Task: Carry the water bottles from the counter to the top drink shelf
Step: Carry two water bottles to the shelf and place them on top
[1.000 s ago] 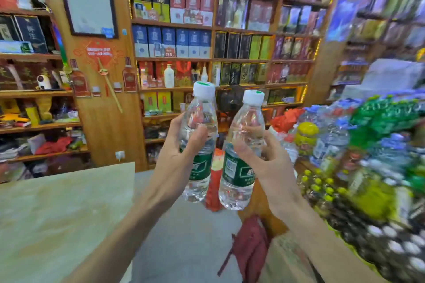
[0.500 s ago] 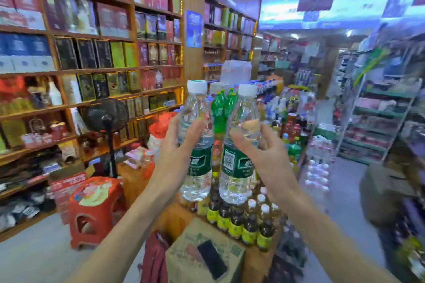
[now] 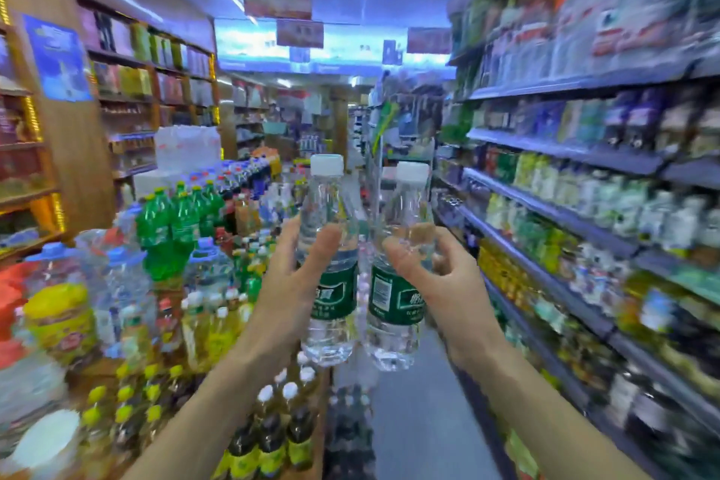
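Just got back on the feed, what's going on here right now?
A person is mid-carry in a shop aisle with a water bottle upright in each hand. The left hand grips the left bottle and the right hand grips the right bottle; both have white caps and green labels. Drink shelves run along the right. Neither bottle has been shelved yet.

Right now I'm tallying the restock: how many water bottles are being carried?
2. One bottle is upright in the left hand; the other bottle is upright in the right hand, side by side. No others are carried; similar bottles may sit blurred on the shelves.
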The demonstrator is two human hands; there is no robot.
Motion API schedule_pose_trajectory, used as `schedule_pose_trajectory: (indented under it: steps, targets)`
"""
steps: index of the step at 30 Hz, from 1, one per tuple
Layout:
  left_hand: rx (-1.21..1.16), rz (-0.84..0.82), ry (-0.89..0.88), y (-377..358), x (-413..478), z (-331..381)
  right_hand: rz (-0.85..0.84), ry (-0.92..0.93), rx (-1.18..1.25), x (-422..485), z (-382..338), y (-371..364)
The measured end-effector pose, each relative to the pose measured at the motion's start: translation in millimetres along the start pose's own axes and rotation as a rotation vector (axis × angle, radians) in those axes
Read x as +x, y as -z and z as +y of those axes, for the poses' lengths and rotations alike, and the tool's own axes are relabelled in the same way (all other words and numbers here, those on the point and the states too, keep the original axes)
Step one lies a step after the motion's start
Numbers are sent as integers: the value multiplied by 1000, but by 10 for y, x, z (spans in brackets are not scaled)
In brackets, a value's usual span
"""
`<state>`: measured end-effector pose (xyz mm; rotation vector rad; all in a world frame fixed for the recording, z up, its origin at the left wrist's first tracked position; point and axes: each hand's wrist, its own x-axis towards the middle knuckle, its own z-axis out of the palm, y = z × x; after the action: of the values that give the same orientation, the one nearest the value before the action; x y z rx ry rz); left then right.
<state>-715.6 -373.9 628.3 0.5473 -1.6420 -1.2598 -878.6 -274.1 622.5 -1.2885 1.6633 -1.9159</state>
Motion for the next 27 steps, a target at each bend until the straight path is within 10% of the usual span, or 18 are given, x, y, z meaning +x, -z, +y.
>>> schedule_pose_trajectory:
  steps: [27]
  targets:
    - [-369,-797,30,-2460,406,368,724,-23,-383,-641,-814,1891]
